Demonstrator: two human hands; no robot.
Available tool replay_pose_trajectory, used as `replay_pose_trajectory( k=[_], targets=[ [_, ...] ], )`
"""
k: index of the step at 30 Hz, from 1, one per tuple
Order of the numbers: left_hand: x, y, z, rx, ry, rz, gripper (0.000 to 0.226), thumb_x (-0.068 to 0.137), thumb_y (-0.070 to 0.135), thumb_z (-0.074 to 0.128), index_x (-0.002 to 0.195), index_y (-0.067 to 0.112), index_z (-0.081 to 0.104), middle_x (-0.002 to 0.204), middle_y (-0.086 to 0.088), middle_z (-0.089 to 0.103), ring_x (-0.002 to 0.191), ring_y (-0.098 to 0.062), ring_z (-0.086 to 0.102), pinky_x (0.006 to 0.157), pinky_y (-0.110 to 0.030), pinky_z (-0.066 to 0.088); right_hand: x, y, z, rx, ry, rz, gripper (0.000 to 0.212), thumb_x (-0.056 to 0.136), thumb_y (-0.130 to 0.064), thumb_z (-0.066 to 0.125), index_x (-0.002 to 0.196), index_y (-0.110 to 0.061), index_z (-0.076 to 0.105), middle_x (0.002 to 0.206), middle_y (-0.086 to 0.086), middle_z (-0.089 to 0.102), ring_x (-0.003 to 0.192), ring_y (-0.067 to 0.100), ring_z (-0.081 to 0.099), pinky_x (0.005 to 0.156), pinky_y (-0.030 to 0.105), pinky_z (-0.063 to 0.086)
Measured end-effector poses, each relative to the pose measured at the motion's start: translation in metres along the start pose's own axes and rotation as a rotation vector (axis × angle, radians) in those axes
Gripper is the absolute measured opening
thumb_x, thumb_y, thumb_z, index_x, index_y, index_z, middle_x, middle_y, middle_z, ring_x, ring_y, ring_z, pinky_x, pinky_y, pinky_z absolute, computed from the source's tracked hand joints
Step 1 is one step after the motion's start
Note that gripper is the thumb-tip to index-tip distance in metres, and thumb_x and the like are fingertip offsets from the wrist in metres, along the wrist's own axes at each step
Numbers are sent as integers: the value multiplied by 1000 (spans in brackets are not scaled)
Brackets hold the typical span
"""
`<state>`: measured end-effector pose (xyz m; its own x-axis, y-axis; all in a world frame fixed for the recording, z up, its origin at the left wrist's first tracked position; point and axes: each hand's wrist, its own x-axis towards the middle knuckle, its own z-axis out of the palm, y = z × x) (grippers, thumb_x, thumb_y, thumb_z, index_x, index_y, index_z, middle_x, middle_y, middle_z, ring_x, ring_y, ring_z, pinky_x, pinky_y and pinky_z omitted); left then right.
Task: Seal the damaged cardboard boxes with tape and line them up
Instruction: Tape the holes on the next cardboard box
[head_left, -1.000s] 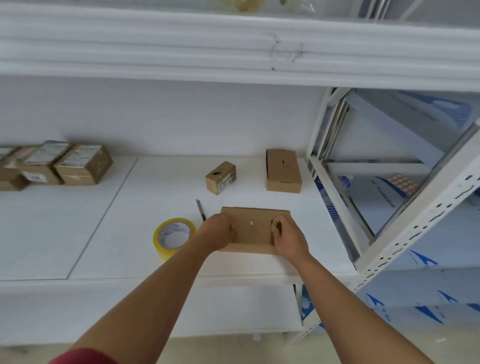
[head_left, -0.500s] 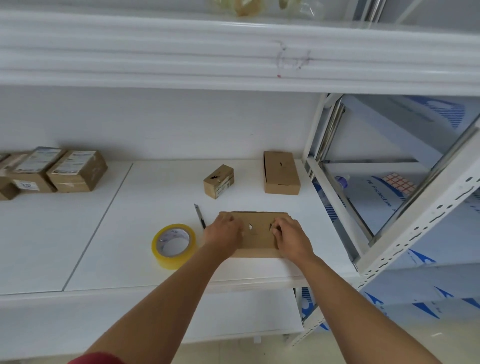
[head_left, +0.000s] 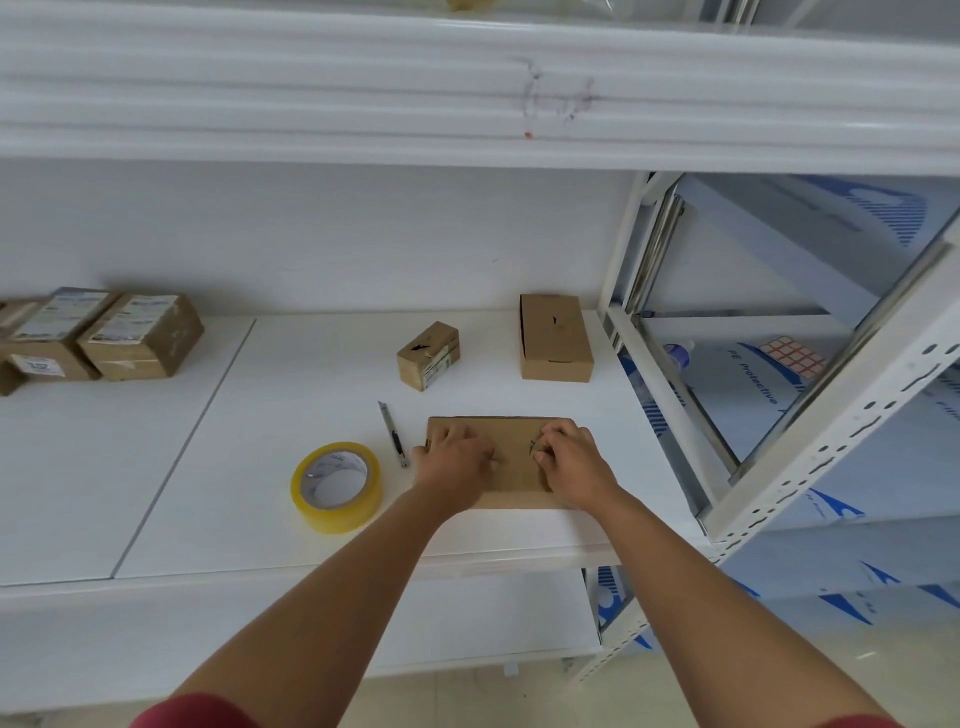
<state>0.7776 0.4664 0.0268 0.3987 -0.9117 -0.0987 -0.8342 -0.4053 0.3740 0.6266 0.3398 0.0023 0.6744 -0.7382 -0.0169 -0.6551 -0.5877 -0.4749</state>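
2 hands are pressing on the flat box (head_left: 511, 441): my left hand (head_left: 454, 457) lying flat, my right hand (head_left: 569, 460) curling fingertips at its tear; contents are staying hidden.

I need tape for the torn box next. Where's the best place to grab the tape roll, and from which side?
Probably from above: the yellow tape roll lies flat on the shelf, hole upward. Pinch its ring wall, thumb inside the hole, fingers outside. The left hand is nearer; take the right-hand rim, minding the utility knife beside it.
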Motion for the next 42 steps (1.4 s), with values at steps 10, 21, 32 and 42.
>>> replay_pose_trajectory(
  k=[10, 21, 32, 42],
  targets=[
    [7, 1, 11, -125, 64, -95, 24, 100, 41, 45, 115, 31, 61, 130, 5, 48, 129, -22, 32, 97, -44, 25, -5, 1, 4, 128, 84, -3, 10, 100, -17, 47, 96, -20, 56, 117, -12, 50, 109, 12, 39, 79, 28, 39],
    [6, 8, 23, -210, 305, -134, 10, 98, 26, 45, 95, 35, 44, 108, 8, 60, 110, -19, 46, 85, -39, 21, -31, -5, 19, 151, 404, -116, 14, 97, -10, 54, 88, -12, 65, 82, 0, 64, 75, 17, 59, 64, 34, 49],
    [-30, 3, 53, 154, 433, 146, 39, 103, 33, 46, 133, 16, 62, 138, 0, 60, 128, -23, 54, 107, -42, 38, -41, 2, 24, -243, 143, -93, 52, 106, -37, 23, 154, -17, 31, 160, -1, 29, 150, 15, 20, 118, 41, 28],
    [-28, 3, 48, 245, 224, 87, 54, 106, 44, 15, 153, 24, 32, 160, 9, 30, 147, -15, 23, 116, -36, 15, -43, -5, 18, -336, 59, -65, 61, 103, -50, 16, 156, -20, 24, 164, -3, 20, 152, 16, 11, 117, 44, 24]
  ],
)
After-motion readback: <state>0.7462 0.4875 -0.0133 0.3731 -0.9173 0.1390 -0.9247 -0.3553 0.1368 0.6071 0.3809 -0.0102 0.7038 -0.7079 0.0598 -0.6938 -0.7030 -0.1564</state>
